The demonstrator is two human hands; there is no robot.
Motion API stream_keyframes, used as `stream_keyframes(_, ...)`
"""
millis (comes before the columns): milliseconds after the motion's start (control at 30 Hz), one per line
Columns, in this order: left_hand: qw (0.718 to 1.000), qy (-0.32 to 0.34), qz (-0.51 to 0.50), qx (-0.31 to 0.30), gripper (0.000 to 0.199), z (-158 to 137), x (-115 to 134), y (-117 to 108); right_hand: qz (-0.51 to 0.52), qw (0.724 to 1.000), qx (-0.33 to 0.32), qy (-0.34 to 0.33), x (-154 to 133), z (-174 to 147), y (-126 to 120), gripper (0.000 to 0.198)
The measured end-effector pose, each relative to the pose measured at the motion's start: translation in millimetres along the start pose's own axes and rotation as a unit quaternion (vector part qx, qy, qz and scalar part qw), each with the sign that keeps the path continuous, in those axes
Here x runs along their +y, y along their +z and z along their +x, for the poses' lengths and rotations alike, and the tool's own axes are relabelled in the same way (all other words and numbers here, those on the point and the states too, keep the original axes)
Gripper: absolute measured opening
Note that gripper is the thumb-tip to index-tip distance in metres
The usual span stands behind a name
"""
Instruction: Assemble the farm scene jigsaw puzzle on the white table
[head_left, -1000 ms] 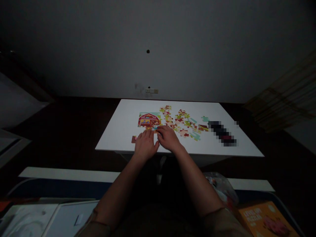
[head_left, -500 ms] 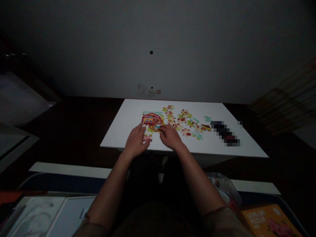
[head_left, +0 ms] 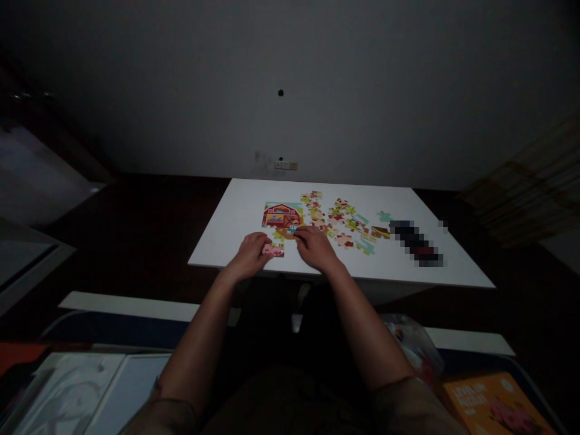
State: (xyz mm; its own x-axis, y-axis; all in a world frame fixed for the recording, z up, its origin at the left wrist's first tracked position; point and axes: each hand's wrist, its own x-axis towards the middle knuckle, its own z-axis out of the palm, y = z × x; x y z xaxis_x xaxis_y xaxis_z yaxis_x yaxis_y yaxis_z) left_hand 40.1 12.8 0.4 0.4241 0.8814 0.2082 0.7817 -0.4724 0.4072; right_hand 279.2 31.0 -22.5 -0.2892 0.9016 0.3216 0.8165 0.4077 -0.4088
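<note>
Head view: seen from above, twelve o'clock pointing toward the grey wall (head_left: 181, 90).
Left hand (head_left: 249, 255): palm down at the near edge of the white rectangular table (head_left: 217, 241), forearm rising from seven o'clock, fingers bent and pointing toward one o'clock, fingertips at the nine o'clock edge of the pink spotted puzzle piece (head_left: 275, 251); whether they pinch it or merely touch it, I cannot tell.
Right hand (head_left: 315, 246): palm down, forearm coming from five o'clock, wrist over the table edge, fingers curled toward ten o'clock, fingertips at the lower corner of the joined section; pinching or pressing is hidden.
Both hands: apart from each other, the pink piece between them.
Red barn puzzle section (head_left: 283, 215): joined and flat on the table, at twelve o'clock from the gap between the hands.
Loose multicoloured puzzle pieces (head_left: 343, 211): scattered from twelve round to three o'clock of the right hand.
Dark pixelated item (head_left: 414, 241): at three o'clock, beyond the pieces.
Orange printed box (head_left: 480, 393): at five o'clock, off the table.
</note>
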Motion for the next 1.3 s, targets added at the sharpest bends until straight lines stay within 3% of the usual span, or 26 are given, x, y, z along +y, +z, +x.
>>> stream_keyframes(233,1.000,0.008,0.001,0.008,0.032,10,7,11,0.007,1.000,-0.004,-0.008,1,0,-1,0.050)
stream_keyframes(633,0.999,0.015,0.040,0.030,0.031,15,25,12,0.006,1.000,-0.007,-0.007,2,1,-3,0.047)
stream_keyframes(1000,0.999,-0.005,0.053,0.008,0.032,16,33,4,-0.003,1.000,-0.015,0.003,3,2,-4,0.045)
stream_keyframes(1300,0.996,0.012,0.084,0.011,0.043,-11,68,22,0.006,1.000,-0.013,-0.001,5,2,-4,0.044)
